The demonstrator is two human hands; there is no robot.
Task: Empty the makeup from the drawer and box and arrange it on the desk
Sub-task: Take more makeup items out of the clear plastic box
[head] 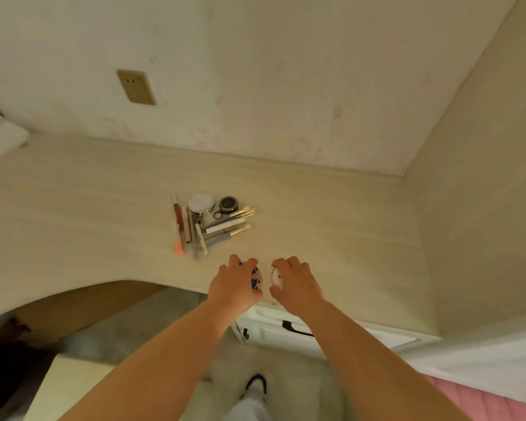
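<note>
The left hand (236, 282) curls its fingers round a small item with a blue and white pattern (255, 279), just below the middle of the frame; the right hand (295, 282) grips a small white round item (277, 278) beside it; the two hands sit close together but apart, over the near edge of the desk (331, 226); what each item is cannot be told. Above and left of the hands, near the centre of the frame, a pile of makeup (208, 223) lies on the desk; in it are a round white compact (201, 202), a dark round pot (228, 204), brushes with gold ferrules (240, 230) and several pens and tubes (181, 221). Below the hands, a white drawer front with a black handle (295, 328) shows under the desk edge. A wall socket (136, 86) sits in the upper left; a pink cover (480, 399) fills the lower right corner.
</note>
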